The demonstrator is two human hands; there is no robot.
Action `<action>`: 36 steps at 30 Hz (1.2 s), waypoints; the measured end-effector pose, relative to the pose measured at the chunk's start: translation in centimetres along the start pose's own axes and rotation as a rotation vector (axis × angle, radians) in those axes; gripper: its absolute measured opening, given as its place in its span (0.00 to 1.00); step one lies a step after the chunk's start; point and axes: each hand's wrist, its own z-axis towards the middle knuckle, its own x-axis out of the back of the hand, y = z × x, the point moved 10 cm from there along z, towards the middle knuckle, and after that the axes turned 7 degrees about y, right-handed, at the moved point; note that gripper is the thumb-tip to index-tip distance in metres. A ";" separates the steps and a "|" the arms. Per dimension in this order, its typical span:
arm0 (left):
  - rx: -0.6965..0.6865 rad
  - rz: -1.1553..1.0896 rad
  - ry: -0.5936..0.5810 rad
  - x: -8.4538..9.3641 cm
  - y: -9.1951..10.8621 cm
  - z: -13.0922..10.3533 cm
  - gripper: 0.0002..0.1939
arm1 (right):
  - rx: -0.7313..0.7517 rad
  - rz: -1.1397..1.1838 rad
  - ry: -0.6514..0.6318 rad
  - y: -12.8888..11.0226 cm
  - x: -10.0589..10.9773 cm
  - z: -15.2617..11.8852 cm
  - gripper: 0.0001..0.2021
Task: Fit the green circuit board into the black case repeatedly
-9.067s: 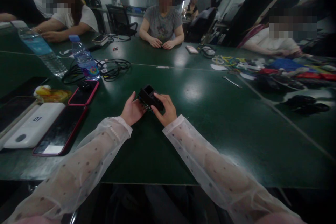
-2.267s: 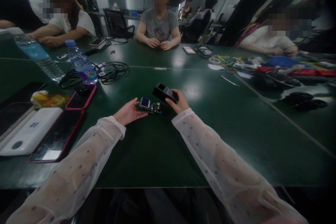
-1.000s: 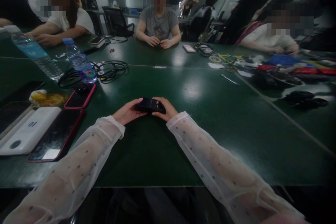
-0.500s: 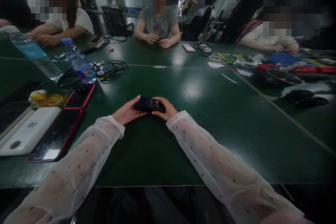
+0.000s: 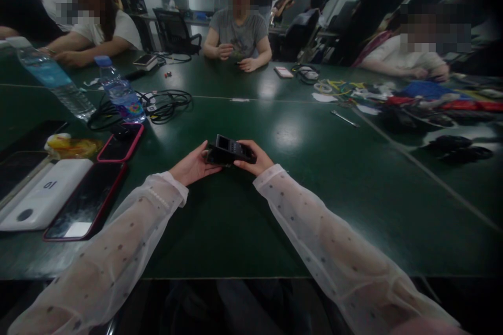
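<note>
Just above the green table (image 5: 236, 230), my right hand (image 5: 257, 159) is closed on a small black handheld device (image 5: 238, 149) with a little screen and a row of buttons. The device's left end is tilted up. Under that end lies a black tray-like piece (image 5: 215, 156), which looks like a case or cover. My left hand (image 5: 194, 165) grips this piece, thumb on top and fingers below. The two black parts overlap at an angle; whether they are still joined I cannot tell. Sheer white sleeves with dark stars cover both forearms.
To the left lie a red-edged phone (image 5: 86, 201), a white power bank (image 5: 49, 193), a pink-cased phone (image 5: 121, 142), two water bottles (image 5: 121, 91) and coiled black cables (image 5: 168, 104). A metal wrench (image 5: 345, 118) and tangled cables (image 5: 424, 99) lie right. Several people sit around.
The device's left end has risen out of the black piece and shifted right with my right hand. Before, the two looked like one block. My left hand has barely moved.
</note>
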 end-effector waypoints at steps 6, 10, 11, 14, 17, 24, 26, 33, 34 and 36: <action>0.005 0.026 0.034 -0.2 0.0 -0.2 0.18 | -0.037 -0.019 0.127 0.2 3.3 1.0 0.31; 0.000 0.007 0.042 0.0 0.1 -0.2 0.16 | -0.011 -0.273 0.299 0.9 6.3 1.1 0.30; 0.004 0.002 0.042 0.1 0.1 -0.1 0.16 | 0.013 -0.366 0.324 1.0 6.7 1.1 0.29; 0.019 -0.006 0.031 0.2 0.0 0.0 0.17 | 0.050 -0.607 0.291 2.1 6.5 1.1 0.28; 0.018 -0.006 0.030 0.2 0.0 0.0 0.17 | 0.044 -0.693 0.254 3.4 5.9 1.0 0.27; 0.011 -0.002 0.047 0.1 0.1 -0.2 0.17 | 0.027 -0.731 0.221 3.6 5.5 0.9 0.29; 0.010 0.001 0.048 0.1 0.1 -0.3 0.17 | 0.031 -0.732 0.219 3.6 5.5 1.0 0.28; 0.001 0.010 0.039 0.0 0.2 -0.2 0.16 | 0.041 -0.741 0.225 3.4 5.5 0.9 0.28; 0.000 0.010 0.036 0.0 0.2 -0.2 0.16 | 0.041 -0.747 0.224 3.3 5.5 0.9 0.28; 0.002 0.007 0.045 0.2 0.1 -0.1 0.16 | 0.036 -0.769 0.219 3.3 5.4 0.9 0.28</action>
